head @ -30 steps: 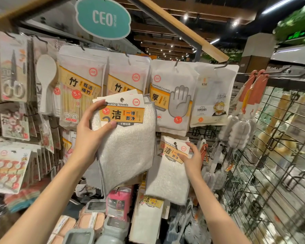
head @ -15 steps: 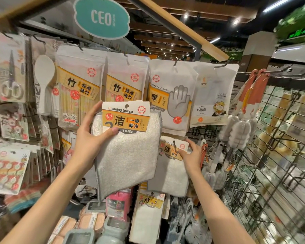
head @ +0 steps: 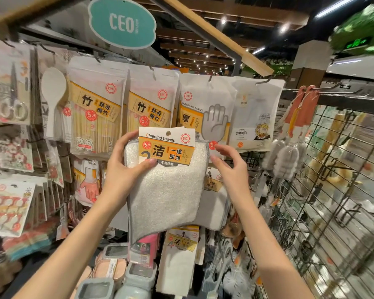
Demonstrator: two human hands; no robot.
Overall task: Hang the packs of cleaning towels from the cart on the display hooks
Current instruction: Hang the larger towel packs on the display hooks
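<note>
Shop hooks full of hanging packs fill the frame. Mid-frame, the left hand (head: pixel 121 173) grips the pack of cleaning towels (head: pixel 166 180) by its card, held high so its hole can meet a hook. Beside it, the right hand (head: pixel 231 169) hovers with loose, empty fingers.

My left hand (head: pixel 122 169) grips a pack of cleaning towels (head: pixel 166 180) by its left edge, the thumb pressing on the orange label. My right hand (head: pixel 231 169) is beside the right edge with fingers loosely spread; perhaps the fingertips touch the cloth. Behind the pack hang another towel pack (head: pixel 214 203) and a disposable gloves bag (head: pixel 205 113).
</note>
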